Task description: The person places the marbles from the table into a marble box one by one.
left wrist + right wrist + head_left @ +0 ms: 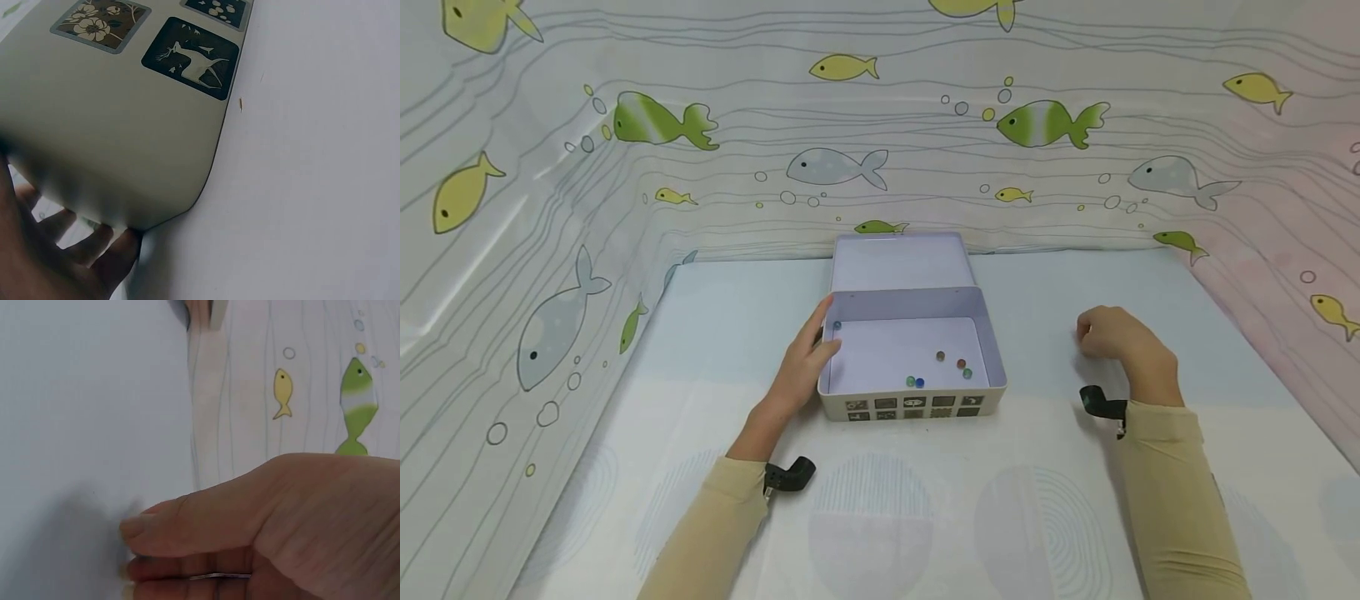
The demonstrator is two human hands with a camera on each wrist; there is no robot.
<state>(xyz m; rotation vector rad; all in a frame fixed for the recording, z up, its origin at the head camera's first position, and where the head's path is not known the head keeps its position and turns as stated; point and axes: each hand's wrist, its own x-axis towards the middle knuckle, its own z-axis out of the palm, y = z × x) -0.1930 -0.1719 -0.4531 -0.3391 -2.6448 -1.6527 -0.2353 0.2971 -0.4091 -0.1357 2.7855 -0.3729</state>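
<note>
An open white tin box [917,406] stands mid-table, its lid [898,262] tilted up behind it. Several glass marbles [940,356] lie on its floor, and one blue marble [837,325] sits by the left wall. My left hand [805,358] grips that wall, thumb over the rim and fingers outside. In the left wrist view these fingers [94,247] lie along the box [125,137] near its picture-printed corner. My right hand [1112,337] rests on the table right of the box, fingers curled. Its thumb [200,519] presses on the fingertips, and nothing shows between them.
The pale table surface [700,333] is fenced at the back and both sides by a fish-print cloth [865,142]. Bare table lies in front of the box and around the right hand. A tiny fleck [241,104] lies by the box corner.
</note>
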